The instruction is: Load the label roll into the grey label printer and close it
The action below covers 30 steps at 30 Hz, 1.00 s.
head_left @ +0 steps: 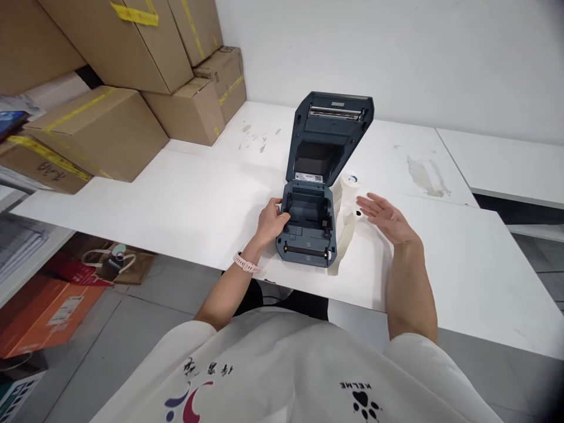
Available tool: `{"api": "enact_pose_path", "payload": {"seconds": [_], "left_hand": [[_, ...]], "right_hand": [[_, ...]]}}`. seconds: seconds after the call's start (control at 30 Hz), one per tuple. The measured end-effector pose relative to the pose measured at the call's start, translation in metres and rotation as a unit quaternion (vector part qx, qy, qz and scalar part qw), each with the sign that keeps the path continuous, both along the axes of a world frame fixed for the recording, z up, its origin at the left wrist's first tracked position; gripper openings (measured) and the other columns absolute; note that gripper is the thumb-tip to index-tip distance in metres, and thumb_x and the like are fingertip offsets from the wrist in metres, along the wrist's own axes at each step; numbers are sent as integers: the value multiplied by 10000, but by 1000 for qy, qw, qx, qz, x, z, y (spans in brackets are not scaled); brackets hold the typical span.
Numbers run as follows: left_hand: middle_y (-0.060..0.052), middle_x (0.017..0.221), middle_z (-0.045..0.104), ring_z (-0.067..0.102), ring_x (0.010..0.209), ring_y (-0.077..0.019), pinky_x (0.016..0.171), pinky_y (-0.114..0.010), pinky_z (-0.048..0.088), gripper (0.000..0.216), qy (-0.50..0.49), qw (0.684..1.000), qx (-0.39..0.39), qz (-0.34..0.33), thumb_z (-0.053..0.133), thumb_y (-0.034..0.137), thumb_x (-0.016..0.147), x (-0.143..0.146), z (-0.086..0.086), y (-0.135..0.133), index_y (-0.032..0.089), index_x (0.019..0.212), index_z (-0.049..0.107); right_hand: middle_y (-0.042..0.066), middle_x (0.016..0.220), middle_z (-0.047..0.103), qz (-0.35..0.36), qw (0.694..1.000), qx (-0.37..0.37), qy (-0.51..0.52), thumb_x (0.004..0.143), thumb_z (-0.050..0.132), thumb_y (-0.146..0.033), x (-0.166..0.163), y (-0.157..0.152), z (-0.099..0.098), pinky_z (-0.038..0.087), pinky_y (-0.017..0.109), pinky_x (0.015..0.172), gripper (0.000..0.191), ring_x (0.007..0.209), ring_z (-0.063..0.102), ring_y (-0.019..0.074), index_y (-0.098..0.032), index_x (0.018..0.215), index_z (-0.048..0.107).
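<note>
A dark grey label printer [304, 235] stands on the white table with its lid [330, 138] raised, and its inner bay shows no roll. My left hand [271, 222] grips the printer's left wall, thumb over the rim at the bay. To the right of the printer, my right hand [385, 218] is open, fingers spread, holding nothing. Between that hand and the printer lies a white paper roll [349, 181], with a loose paper strip [345, 238] running along the printer's right side. Near my right fingertips is a small black round spot [358, 213] I cannot identify.
Cardboard boxes [101, 132] with yellow tape are stacked at the back left. A white wall [396, 59] rises behind the table [211, 200]. On the lower left, an orange box [57, 314] and a bag [117, 264] sit beneath table height.
</note>
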<state>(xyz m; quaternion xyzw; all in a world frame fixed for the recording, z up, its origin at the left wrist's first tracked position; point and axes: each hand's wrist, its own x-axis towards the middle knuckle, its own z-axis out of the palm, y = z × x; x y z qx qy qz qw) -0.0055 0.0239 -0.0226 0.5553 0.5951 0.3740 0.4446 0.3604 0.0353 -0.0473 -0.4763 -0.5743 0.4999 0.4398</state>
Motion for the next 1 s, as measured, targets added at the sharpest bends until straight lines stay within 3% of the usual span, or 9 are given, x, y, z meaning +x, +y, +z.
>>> {"api": "enact_pose_path", "payload": {"seconds": [0.13, 0.27, 0.37, 0.47, 0.6, 0.67, 0.87, 0.93, 1.0], "left_hand": [[56, 656, 459, 485, 646, -157, 620, -295, 340, 464, -3, 1000, 9, 6, 581, 187, 740, 0, -2, 0, 184, 1204, 588], [60, 648, 429, 459, 635, -152, 612, -293, 326, 450, -1, 1000, 13, 7, 575, 188, 743, 1, -3, 0, 178, 1192, 599], [58, 658, 422, 450, 629, -148, 607, -295, 321, 448, -1, 1000, 16, 8, 580, 200, 750, 1, -4, 0, 179, 1196, 607], [59, 658, 418, 445, 608, -144, 597, -297, 318, 464, 5, 1000, 15, 13, 587, 209, 751, 0, -4, 0, 181, 1214, 611], [62, 642, 415, 430, 576, -141, 577, -295, 320, 470, -10, 1000, 10, 5, 584, 213, 764, 1, -6, 0, 187, 1232, 605], [62, 642, 415, 424, 571, -139, 572, -292, 327, 468, -25, 1000, 8, 4, 588, 209, 762, 0, -8, -1, 191, 1229, 605], [17, 759, 530, 499, 653, -146, 614, -288, 380, 508, -40, 999, 6, 11, 622, 267, 790, -1, -11, -5, 199, 1293, 593], [-48, 962, 636, 577, 797, -170, 696, -296, 447, 537, -54, 998, 2, 15, 653, 307, 788, -1, -11, -5, 196, 1309, 588], [-110, 1236, 644, 613, 1019, -211, 831, -319, 497, 573, -87, 996, -1, 11, 686, 326, 771, 1, -11, -5, 192, 1318, 577]], "right_hand": [[106, 1226, 761, 75, 994, -64, -52, 715, 873, -501, -17, -15, 3, 571, 450, 979, 521, 1068, 723, 277, -245, 1146, 731], [63, 866, 784, 98, 994, 41, 27, 615, 880, -662, -37, -14, 43, 592, 458, 864, 622, 821, 738, 268, -253, 1064, 747], [64, 989, 783, 148, 982, 91, -67, 777, 787, -623, -72, -13, 92, 576, 416, 832, 550, 902, 733, 271, -280, 1202, 722], [82, 1138, 767, 191, 930, 152, -274, 909, 679, -495, -122, -6, 121, 545, 387, 849, 438, 975, 706, 277, -245, 1269, 693], [166, 1212, 744, 182, 837, 178, -485, 950, 561, -285, -175, 4, 108, 531, 456, 866, 408, 1059, 696, 366, -151, 1325, 654], [191, 1262, 723, 170, 816, 180, -523, 946, 552, -240, -183, 0, 92, 532, 508, 906, 420, 1130, 677, 401, -137, 1342, 645], [126, 1305, 719, 106, 866, 265, -410, 1011, 505, -271, -169, -59, 73, 576, 540, 952, 342, 1169, 664, 344, -208, 1289, 695], [102, 1294, 732, 93, 875, 281, -383, 1029, 495, -284, -168, -84, 71, 586, 557, 953, 323, 1164, 678, 332, -255, 1265, 713], [87, 1330, 724, 86, 876, 292, -374, 1037, 493, -282, -171, -106, 66, 582, 577, 975, 331, 1209, 679, 326, -297, 1298, 696]]}}
